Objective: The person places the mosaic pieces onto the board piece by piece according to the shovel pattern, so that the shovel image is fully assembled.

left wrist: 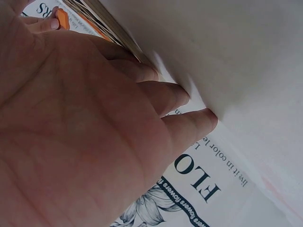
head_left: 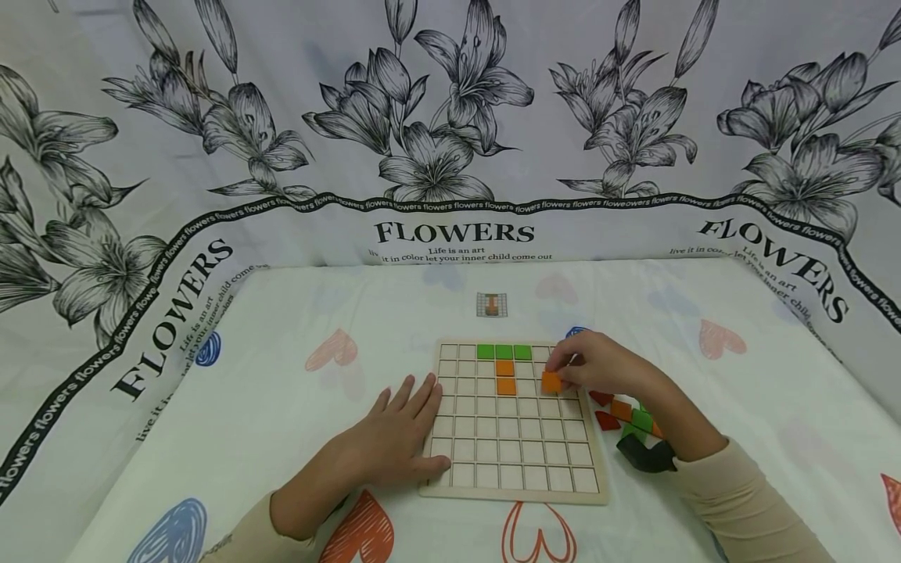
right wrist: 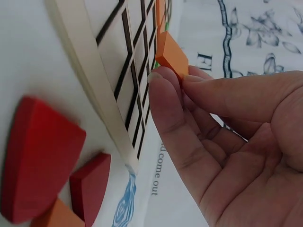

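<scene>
A wooden grid board (head_left: 514,496) lies on the white cloth. Three green square tiles (head_left: 504,352) sit side by side in its top row, and two orange square tiles (head_left: 505,386) run down below the middle one. Between thumb and fingertips my right hand (head_left: 598,363) pinches another orange square tile (right wrist: 174,54), held over the board's right part; the right wrist view shows it tilted above the grid. My left hand (head_left: 394,438) has its fingers spread and touches the board's left edge with fingers and thumb. In the left wrist view its palm (left wrist: 85,127) fills much of the picture.
Right of the board lie loose pieces: red pieces (right wrist: 42,156), an orange piece (head_left: 621,410) and green pieces (head_left: 640,421), partly behind my right forearm. A small printed card (head_left: 491,305) lies beyond the board. A black curved object (head_left: 644,453) is at my right wrist.
</scene>
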The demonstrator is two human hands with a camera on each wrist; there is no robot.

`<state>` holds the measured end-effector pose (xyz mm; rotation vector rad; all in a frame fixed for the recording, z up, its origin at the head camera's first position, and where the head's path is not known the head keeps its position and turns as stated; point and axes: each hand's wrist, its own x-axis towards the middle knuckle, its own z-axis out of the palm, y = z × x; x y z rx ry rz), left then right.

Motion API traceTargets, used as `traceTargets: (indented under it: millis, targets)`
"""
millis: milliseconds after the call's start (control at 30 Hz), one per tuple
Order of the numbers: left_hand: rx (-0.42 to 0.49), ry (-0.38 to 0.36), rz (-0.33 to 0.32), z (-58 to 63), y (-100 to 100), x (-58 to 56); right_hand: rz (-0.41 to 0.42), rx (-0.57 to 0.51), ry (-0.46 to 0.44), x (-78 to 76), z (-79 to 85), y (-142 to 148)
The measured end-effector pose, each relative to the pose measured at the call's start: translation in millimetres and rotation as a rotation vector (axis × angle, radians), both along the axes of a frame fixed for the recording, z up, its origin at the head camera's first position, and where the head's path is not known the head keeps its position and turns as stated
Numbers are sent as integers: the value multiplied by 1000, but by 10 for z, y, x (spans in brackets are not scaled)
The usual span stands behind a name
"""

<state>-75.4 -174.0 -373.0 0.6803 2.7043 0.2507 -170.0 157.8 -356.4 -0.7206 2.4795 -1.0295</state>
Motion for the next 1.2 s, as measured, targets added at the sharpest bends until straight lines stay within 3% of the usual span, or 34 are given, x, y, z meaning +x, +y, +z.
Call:
traceTargets:
  millis: [367,667,800,1200]
  targets:
    - [-5,-1,-4,0,0,3,92,-28,51,62,-49,-141]
    - [-4,-3,-7,4,0,2,128,59,199,148,-72,-312]
    - [-5,0,-10,2,-2,2,123,61,242,179,-62,-341]
    - [-1,1,-7,15,0,5,91,-10,256,215,-95,-439]
